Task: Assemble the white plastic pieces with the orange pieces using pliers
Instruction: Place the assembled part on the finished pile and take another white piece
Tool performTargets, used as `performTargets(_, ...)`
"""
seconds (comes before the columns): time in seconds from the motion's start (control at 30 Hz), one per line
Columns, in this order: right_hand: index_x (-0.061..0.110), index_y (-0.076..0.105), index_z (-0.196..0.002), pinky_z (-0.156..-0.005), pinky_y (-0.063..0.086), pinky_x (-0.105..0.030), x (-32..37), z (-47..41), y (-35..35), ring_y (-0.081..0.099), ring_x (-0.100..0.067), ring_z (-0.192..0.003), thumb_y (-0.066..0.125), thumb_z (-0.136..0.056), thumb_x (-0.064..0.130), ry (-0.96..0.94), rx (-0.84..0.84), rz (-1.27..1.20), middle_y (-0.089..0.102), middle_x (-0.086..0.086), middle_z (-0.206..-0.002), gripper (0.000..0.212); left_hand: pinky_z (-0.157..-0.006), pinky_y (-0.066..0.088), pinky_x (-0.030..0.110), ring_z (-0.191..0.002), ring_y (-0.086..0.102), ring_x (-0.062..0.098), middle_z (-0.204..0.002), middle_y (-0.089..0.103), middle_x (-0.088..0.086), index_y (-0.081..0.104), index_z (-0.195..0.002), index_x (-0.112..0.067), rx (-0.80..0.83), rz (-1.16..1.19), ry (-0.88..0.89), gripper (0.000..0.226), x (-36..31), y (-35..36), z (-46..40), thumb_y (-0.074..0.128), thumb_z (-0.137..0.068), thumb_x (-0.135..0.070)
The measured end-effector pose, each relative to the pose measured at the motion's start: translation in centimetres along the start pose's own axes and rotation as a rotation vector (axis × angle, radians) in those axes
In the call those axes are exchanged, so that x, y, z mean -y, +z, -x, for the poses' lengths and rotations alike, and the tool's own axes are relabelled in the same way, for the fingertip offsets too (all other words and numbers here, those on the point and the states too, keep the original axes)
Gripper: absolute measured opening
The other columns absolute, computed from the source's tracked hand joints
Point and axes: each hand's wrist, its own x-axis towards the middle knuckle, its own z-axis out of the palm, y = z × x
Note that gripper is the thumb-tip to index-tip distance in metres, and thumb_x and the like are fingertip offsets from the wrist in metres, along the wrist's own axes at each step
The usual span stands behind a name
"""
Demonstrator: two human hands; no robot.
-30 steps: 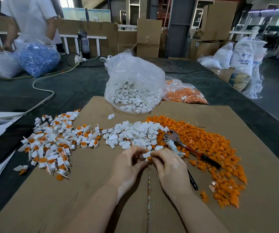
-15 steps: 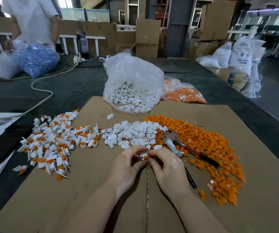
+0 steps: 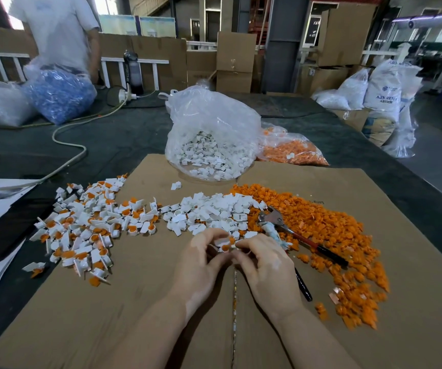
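The person should seat the orange piece [image 3: 225,247] straight in the white piece [image 3: 221,241] before taking the pliers [image 3: 289,231], which lie at 2 o'clock from the hands. Both pieces are held together above the cardboard [image 3: 145,302]. The left hand [image 3: 201,265] and right hand [image 3: 266,267] meet fingertip to fingertip, fingers curled, pinching the pair.

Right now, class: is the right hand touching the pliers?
Apart. The head view shows the right hand pinching a white piece, while the pliers lie on the cardboard beside it.
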Motion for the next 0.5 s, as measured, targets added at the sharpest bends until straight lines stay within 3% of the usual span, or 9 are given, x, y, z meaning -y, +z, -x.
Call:
performTargets(0.13, 0.009, 0.069, -0.078, -0.073, 0.039, -0.016, -0.3, -0.1, 0.2, 0.062, -0.015, -0.073, 0.078, -0.072, 0.001, 0.070, -0.072, 0.055, 0.065, 0.001, -0.075, 0.013, -0.067, 0.032, 0.002, -0.079, 0.052, -0.002, -0.092, 0.052, -0.002, 0.061, -0.087, -0.025, -0.220, -0.037, -0.100, 0.022, 0.6, -1.5, -0.8, 0.064, -0.084, -0.004)
performTargets(0.23, 0.008, 0.070, -0.077, -0.071, 0.045, -0.017, -0.4, -0.2, 0.4, 0.063, -0.016, -0.075, 0.077, -0.070, -0.003, 0.074, -0.084, 0.082, 0.066, 0.000, -0.076, 0.015, -0.085, 0.033, 0.016, -0.092, 0.050, 0.015, -0.100, 0.047, 0.000, 0.066, -0.099, -0.015, -0.312, -0.157, -0.198, 0.017, 1.7, -3.4, -1.8, 0.060, -0.087, -0.004)
performTargets(0.33, 0.007, 0.070, -0.078, -0.070, 0.050, -0.024, -0.5, -0.2, 0.5, 0.064, -0.019, -0.075, 0.076, -0.071, -0.006, 0.075, -0.089, 0.099, 0.066, -0.002, -0.076, 0.015, -0.090, 0.034, 0.020, -0.099, 0.050, 0.018, -0.104, 0.043, -0.001, 0.065, -0.112, -0.010, -0.359, -0.300, -0.230, 0.024, 3.0, -5.1, -2.5, 0.056, -0.090, -0.006)
performTargets(0.5, 0.005, 0.070, -0.078, -0.066, 0.054, -0.032, -0.7, -0.2, 0.7, 0.063, -0.023, -0.074, 0.074, -0.072, -0.008, 0.099, -0.077, 0.133, 0.065, -0.004, -0.075, 0.015, -0.103, 0.030, 0.026, -0.126, 0.037, 0.023, -0.133, 0.041, 0.009, 0.055, -0.129, -0.005, -0.352, -0.432, -0.266, 0.037, 3.6, -6.0, -3.1, 0.046, -0.093, -0.003)
